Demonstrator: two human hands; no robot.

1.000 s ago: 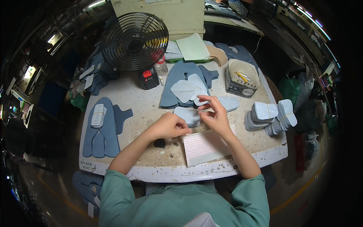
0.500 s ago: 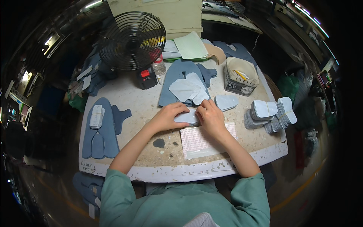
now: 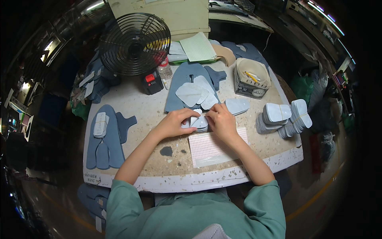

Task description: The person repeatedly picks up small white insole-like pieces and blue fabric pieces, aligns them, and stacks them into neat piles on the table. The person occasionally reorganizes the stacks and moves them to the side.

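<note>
My left hand [image 3: 173,124] curls around the left end of a small stack of pale, rounded flat pieces [image 3: 202,124]. Between its thumb and fingers, one pale piece [image 3: 194,120] is bent upward from the top. At the stack's right end, my right hand [image 3: 223,122] has its fingertips pinched together; what they hold, if anything, is too small to make out. Just in front lies a sheet of small pink-printed labels [image 3: 211,148], partly beneath my right wrist. Beyond my hands, loose pale pieces [image 3: 188,94] rest on a pile of blue-grey cut pieces [image 3: 181,75].
Banded stacks of pale pieces [image 3: 277,113] stand at the right, near another small stack [image 3: 237,106]. Behind them is a box with pencils [image 3: 252,81]. A black fan [image 3: 135,47] and a bottle [image 3: 164,71] occupy the back left. Blue-grey pieces [image 3: 109,141] lie at the left.
The top pale piece under my left hand now bends up off the stack, where it lay flat before. Both hands stay in nearly the same place.
</note>
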